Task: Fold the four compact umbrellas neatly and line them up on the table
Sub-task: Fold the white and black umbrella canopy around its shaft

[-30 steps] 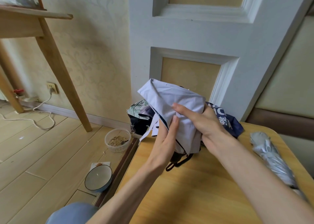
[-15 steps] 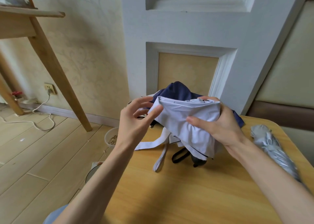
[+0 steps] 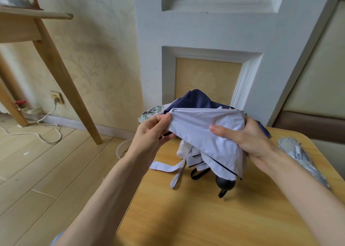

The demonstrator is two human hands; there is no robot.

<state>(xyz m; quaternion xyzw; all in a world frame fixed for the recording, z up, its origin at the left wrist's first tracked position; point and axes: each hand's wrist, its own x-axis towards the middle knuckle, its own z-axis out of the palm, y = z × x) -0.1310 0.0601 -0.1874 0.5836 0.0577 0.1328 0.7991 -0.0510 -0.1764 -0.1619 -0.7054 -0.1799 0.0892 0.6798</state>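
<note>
I hold a pale lilac compact umbrella (image 3: 211,134) above the wooden table (image 3: 205,217), its black handle (image 3: 225,185) pointing toward me and its strap (image 3: 168,166) hanging loose. My left hand (image 3: 151,134) pinches a fold of the canopy at its left edge. My right hand (image 3: 250,137) grips the bundled canopy from the right. Behind it lie a navy umbrella (image 3: 196,100) and a floral-patterned umbrella (image 3: 152,111). A silver folded umbrella (image 3: 302,160) lies along the table's right edge.
A white panelled wall stands just behind the table. On the floor to the left sit a plastic tub of grain (image 3: 123,148), a wooden table leg (image 3: 69,81) and a white cable (image 3: 43,132) from a wall socket.
My left hand went from hovering open beside the lilac umbrella to pinching its canopy edge. The canopy fold is now stretched out flat between both hands.
</note>
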